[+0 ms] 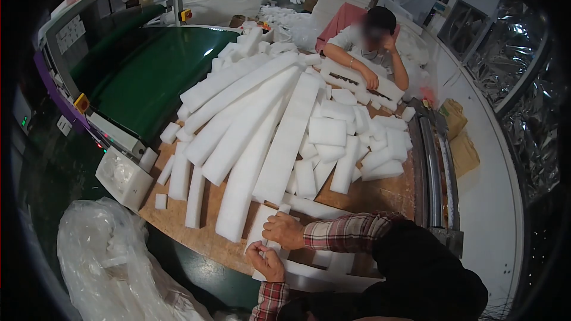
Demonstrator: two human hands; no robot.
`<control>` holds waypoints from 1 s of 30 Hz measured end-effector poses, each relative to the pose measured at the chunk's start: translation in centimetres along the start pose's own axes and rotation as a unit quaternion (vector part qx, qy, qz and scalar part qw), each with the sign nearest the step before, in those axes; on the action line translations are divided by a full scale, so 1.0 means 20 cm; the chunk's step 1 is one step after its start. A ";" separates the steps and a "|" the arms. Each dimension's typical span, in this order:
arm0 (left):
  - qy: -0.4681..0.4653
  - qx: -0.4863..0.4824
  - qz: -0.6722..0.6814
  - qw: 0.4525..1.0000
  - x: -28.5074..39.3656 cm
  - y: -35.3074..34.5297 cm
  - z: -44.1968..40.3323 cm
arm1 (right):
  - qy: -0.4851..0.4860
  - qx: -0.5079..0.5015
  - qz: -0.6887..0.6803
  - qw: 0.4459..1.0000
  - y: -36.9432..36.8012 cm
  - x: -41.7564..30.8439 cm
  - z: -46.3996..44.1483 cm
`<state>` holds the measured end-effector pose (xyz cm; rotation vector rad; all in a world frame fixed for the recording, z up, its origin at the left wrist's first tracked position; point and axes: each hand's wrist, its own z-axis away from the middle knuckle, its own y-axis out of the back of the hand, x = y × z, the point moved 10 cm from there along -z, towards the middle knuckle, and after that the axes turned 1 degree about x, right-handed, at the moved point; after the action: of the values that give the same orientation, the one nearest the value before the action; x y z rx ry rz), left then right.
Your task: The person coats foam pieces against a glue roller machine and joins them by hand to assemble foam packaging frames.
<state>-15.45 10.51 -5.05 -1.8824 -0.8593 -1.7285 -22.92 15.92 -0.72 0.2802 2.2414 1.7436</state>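
My right hand (284, 230) is closed over a narrow white foam strip (284, 208) near the table's front edge; the strip's end shows just above the knuckles. Just below and to the left, my left hand (267, 261) is closed in a pinch beside white foam, and what it holds is too small to tell. Both hands are close together, the fingertips partly hidden. Long white foam bars (288, 137) fan out over the table beyond them, the nearest ends close to my right hand. More foam pieces (330, 208) lie under and beside my right forearm.
Short foam blocks (327, 131) are heaped on the wooden table (386, 194). Across it sits another person (357, 41), arms over a foam piece. A green conveyor (148, 77) stands left, metal rollers (434, 172) right, and a plastic bag (104, 255) at lower left.
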 end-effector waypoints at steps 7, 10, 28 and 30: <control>-0.009 -0.002 0.018 1.000 0.06 0.01 -0.01 | 0.007 -0.048 -0.001 0.999 0.00 0.00 -0.03; -0.020 -0.002 0.022 1.000 0.05 0.02 -0.01 | 0.034 -0.099 0.020 0.994 0.00 -0.02 -0.06; -0.032 -0.005 0.021 0.999 -0.02 0.01 -0.02 | 0.065 -0.245 -0.026 0.967 -0.15 -0.02 -0.07; 0.001 -0.030 0.068 0.997 -0.04 0.01 -0.03 | 0.072 -0.224 -0.034 0.971 -0.15 -0.02 -0.07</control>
<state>-15.75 9.89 -5.75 -1.9309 -0.6685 -1.6912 -22.96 13.70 -3.22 -0.0204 1.8449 2.2234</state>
